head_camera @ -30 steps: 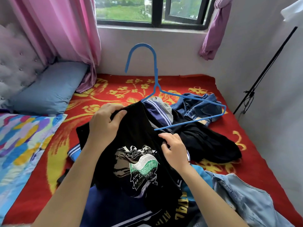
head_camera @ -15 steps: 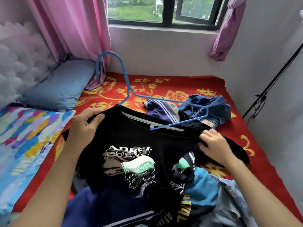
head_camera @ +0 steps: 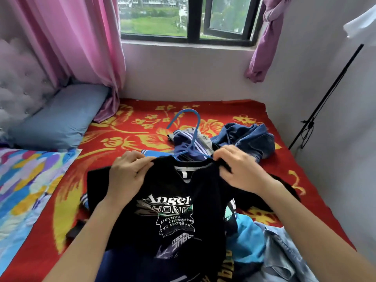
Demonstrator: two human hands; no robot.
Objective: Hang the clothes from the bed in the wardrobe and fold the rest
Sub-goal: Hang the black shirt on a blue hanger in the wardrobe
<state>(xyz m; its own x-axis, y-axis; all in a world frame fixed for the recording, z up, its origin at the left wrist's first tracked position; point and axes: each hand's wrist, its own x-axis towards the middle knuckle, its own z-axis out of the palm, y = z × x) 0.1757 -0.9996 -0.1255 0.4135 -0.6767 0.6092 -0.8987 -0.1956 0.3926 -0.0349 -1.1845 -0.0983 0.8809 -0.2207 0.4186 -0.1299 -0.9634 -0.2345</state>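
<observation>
Left hand [head_camera: 130, 174] and right hand [head_camera: 238, 169] each clutch a shoulder of a black T-shirt [head_camera: 173, 210] on a blue hanger [head_camera: 195, 127], over the bed [head_camera: 122, 137]. Jeans [head_camera: 250, 137] lie behind; a pillow [head_camera: 59, 117] far left.

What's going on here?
A person is fitting a black printed T-shirt onto a blue wire hanger above the bed. The left hand and right hand each grip a shoulder of the shirt, and the hook sticks up out of the neck opening. Jeans, a navy striped garment and a light denim piece lie on the red floral blanket.
</observation>
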